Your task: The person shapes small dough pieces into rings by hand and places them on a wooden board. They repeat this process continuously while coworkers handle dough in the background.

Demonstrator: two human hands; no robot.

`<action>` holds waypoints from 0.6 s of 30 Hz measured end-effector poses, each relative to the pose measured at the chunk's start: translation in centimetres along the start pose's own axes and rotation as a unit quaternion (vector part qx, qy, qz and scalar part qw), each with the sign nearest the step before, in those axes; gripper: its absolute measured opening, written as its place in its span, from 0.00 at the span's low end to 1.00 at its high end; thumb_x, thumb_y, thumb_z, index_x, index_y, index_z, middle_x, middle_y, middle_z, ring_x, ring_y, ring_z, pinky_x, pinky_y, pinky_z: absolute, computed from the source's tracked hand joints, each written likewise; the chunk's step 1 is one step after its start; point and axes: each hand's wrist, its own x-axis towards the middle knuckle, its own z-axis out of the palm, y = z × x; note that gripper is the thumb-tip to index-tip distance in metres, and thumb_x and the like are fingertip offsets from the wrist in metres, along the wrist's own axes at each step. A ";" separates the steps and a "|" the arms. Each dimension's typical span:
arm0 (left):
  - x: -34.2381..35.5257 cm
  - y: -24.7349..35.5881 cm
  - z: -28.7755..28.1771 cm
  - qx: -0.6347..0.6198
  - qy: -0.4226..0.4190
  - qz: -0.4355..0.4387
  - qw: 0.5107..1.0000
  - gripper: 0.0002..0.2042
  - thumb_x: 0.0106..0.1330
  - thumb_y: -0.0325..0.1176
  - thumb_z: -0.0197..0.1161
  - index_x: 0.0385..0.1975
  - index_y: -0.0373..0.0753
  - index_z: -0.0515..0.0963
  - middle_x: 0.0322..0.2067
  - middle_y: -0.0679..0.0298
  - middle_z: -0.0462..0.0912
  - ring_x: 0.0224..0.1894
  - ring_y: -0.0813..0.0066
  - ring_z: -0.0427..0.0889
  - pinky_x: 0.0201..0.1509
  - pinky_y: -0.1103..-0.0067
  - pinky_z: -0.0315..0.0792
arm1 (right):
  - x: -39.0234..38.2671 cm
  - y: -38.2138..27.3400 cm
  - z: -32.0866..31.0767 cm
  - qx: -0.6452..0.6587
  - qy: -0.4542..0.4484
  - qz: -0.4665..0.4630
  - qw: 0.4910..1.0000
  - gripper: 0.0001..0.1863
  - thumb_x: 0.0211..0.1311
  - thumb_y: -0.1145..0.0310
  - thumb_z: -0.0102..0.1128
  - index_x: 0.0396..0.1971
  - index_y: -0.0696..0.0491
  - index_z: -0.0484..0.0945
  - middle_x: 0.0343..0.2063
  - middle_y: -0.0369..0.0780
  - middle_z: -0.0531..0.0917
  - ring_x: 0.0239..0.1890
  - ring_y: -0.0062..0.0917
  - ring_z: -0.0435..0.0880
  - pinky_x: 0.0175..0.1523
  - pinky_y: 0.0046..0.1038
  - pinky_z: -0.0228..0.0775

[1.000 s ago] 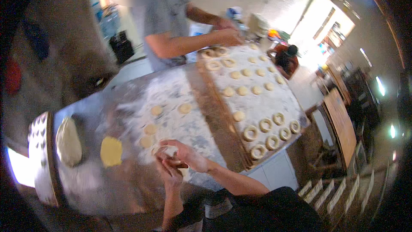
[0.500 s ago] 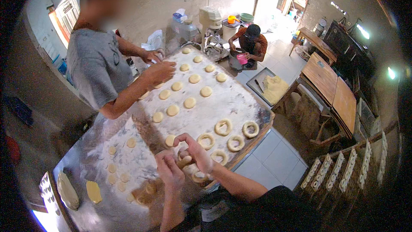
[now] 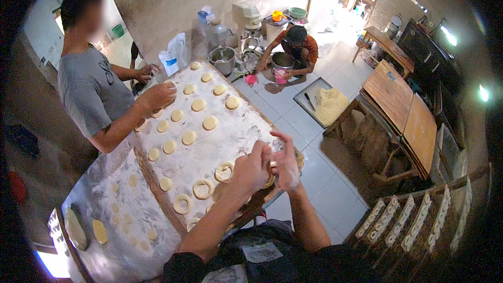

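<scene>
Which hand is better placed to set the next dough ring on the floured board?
Left, probably. The left hand hangs over the floured board right beside a dough ring; the right hand sits out at the board's edge.

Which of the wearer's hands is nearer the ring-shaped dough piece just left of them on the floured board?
Left. The left hand is right beside the pale ring-shaped dough piece; the right hand is on the left hand's far side.

1. Wooden board [image 3: 236, 136]: matt, rough with white flour.
2. Dough rings [image 3: 203, 188]: soft, matt, pale.
3. Table [image 3: 99, 191]: dull, flour-smeared metal.
4. Floor tiles [image 3: 325, 178]: smooth, faintly glossy.
</scene>
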 end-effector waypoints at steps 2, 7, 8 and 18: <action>1.2 0.3 1.4 -0.101 -0.026 -0.030 0.994 0.13 0.76 0.45 0.44 0.48 0.44 0.65 0.26 0.44 0.81 0.32 0.35 0.80 0.34 0.51 0.72 | 0.4 0.0 -1.2 -0.131 -0.031 -0.002 0.991 0.37 0.72 0.39 0.37 0.66 0.55 0.58 0.56 0.42 0.72 0.61 0.27 0.67 0.65 0.30 0.60; 6.8 0.5 5.1 -0.125 -0.042 -0.064 0.989 0.20 0.74 0.48 0.47 0.54 0.39 0.64 0.41 0.34 0.78 0.46 0.32 0.78 0.46 0.48 0.71 | 3.0 0.4 -5.3 -0.164 0.153 0.111 0.968 0.39 0.71 0.41 0.45 0.69 0.54 0.52 0.52 0.50 0.76 0.57 0.36 0.75 0.59 0.38 0.68; 7.6 0.1 5.2 0.054 -0.044 -0.079 0.994 0.25 0.71 0.48 0.51 0.59 0.37 0.62 0.49 0.34 0.74 0.50 0.32 0.76 0.49 0.48 0.71 | 3.5 0.5 -6.3 -0.241 0.158 0.182 0.940 0.41 0.69 0.41 0.47 0.70 0.54 0.50 0.52 0.54 0.77 0.56 0.41 0.77 0.59 0.40 0.68; 5.8 -2.7 4.4 0.169 -0.180 -0.028 0.969 0.33 0.59 0.50 0.66 0.60 0.42 0.62 0.47 0.40 0.75 0.50 0.38 0.78 0.52 0.52 0.75 | 0.9 5.0 -9.3 -0.493 0.116 0.150 0.849 0.51 0.52 0.51 0.68 0.71 0.50 0.48 0.43 0.53 0.82 0.48 0.51 0.81 0.53 0.50 0.70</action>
